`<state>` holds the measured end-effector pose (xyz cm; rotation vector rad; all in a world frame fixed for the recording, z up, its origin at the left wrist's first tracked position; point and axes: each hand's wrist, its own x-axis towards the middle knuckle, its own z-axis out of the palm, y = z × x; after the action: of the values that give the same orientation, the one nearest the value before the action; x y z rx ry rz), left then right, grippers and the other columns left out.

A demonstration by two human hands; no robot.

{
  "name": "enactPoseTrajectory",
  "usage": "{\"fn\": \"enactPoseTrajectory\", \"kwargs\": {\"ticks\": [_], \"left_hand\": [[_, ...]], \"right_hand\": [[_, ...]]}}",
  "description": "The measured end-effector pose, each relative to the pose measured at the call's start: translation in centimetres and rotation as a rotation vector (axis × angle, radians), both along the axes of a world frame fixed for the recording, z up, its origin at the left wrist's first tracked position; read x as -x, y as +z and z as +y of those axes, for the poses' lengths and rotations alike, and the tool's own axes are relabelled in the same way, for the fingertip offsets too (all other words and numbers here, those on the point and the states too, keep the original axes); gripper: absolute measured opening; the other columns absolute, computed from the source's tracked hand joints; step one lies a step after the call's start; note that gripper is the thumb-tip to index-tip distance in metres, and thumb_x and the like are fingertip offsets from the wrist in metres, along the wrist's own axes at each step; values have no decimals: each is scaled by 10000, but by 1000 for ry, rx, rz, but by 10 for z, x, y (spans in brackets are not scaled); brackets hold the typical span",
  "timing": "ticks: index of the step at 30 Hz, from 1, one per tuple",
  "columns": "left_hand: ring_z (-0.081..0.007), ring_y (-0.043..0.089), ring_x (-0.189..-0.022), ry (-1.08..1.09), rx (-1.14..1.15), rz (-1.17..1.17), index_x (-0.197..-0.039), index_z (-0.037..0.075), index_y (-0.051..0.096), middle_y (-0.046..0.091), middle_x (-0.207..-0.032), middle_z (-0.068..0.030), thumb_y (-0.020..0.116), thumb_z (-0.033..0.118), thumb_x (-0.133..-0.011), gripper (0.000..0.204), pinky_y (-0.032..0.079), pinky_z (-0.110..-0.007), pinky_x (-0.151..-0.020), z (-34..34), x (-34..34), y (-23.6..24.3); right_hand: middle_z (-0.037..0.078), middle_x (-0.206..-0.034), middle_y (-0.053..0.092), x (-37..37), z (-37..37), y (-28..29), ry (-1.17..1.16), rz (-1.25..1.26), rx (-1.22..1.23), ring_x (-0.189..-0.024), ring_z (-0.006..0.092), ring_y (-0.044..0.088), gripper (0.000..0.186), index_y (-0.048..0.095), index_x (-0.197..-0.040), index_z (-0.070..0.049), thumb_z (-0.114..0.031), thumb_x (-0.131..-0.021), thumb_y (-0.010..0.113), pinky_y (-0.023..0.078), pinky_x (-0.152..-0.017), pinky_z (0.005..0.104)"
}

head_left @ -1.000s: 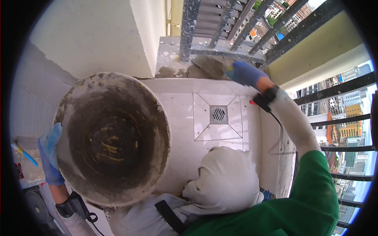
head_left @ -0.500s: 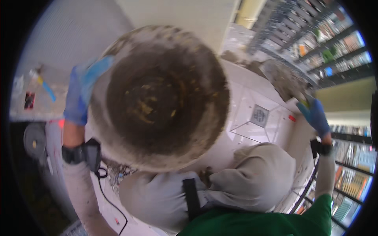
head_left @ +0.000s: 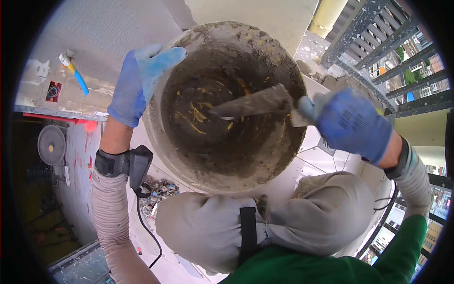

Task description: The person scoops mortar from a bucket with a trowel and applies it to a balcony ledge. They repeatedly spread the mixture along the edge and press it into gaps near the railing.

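Observation:
A large round bucket (head_left: 163, 158) stands before my knees, its inner wall and rim smeared with grey mortar and its bottom streaked with yellowish marks. My left hand (head_left: 142, 78), in a blue glove, is closed on the bucket's left rim, thumb lying over the edge. In my right hand (head_left: 352, 120), also gloved in blue, is the handle of a trowel (head_left: 257, 105). The trowel's mortar-covered blade reaches over the bucket's opening, pointing left. Its handle is mostly hidden by the glove.
Grey mortar (head_left: 352, 87) lies along a ledge at the right, beside a dark railing (head_left: 402, 42). A floor drain (head_left: 326, 146) is partly covered by my right hand. Blue and yellow conduit (head_left: 78, 78) sticks out at the left, near a red wall box (head_left: 54, 91). Rubble (head_left: 158, 191) lies by my knee.
My right hand has swung with the trowel from the far right, near the ledge, to over the bucket. My left hand has stayed on the rim.

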<state>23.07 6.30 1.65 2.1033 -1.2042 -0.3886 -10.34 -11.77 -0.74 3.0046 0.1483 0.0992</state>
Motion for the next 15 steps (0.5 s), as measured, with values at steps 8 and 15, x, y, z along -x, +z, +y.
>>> {"fn": "enactPoseTrajectory", "kwargs": {"ticks": [8, 15], "left_hand": [[-49, 477, -791, -73, 66, 71, -952, -48, 678, 549, -795, 41, 675, 318, -974, 366, 445, -239, -691, 10, 1, -8], [-66, 583, -821, -96, 5, 49, -1177, -75, 712, 686, -899, -5, 668, 295, -971, 425, 513, -248, -763, 3, 12, -5]], "right_hand": [[32, -737, 631, -84, 15, -52, 29, -147, -4, -685, 235, 671, 84, 661, -963, -95, -142, -895, 645, 540, -615, 353], [55, -835, 698, -180, 99, -78, 0, 161, 241, -756, 251, 721, 134, 746, -919, -88, -136, -798, 710, 562, -553, 410]]}}
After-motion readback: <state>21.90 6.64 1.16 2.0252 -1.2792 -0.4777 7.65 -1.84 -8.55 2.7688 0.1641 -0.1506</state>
